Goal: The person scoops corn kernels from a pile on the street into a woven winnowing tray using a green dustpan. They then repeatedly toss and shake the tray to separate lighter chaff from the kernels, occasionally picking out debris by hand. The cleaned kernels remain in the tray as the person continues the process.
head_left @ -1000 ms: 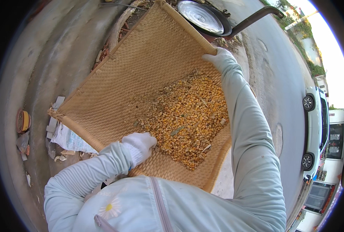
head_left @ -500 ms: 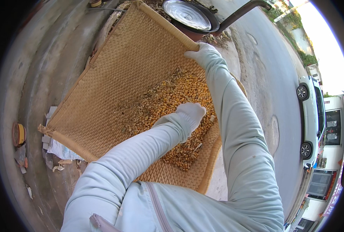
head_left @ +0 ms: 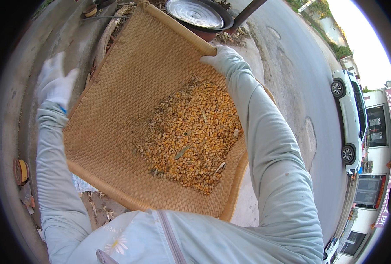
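Observation:
A woven winnowing basket (head_left: 112, 88) tilts in front of my body, its near rim against my front. Yellow corn kernels (head_left: 195, 132) lie heaped in its right part, mixed with chaff, a greenish leaf scrap (head_left: 182, 152) and pale husk bits. My right hand (head_left: 225, 58), in a white glove, is closed round the thick rim at the far right. Out beyond the basket's left edge, my left hand (head_left: 57, 81) is raised in a white glove, fingers apart and slightly blurred, with nothing visible in it.
Past the far rim stands a round stove with a metal lid (head_left: 195, 13) and a pipe (head_left: 250, 11). Concrete steps (head_left: 28, 119) run along the left, with a yellow tape roll (head_left: 21, 171) on them. A white car (head_left: 349, 119) is parked across the road (head_left: 301, 88).
My left hand has come out of the corn kernels and swung left past the basket's edge, its fingers now spread. My right hand keeps its hold on the rim.

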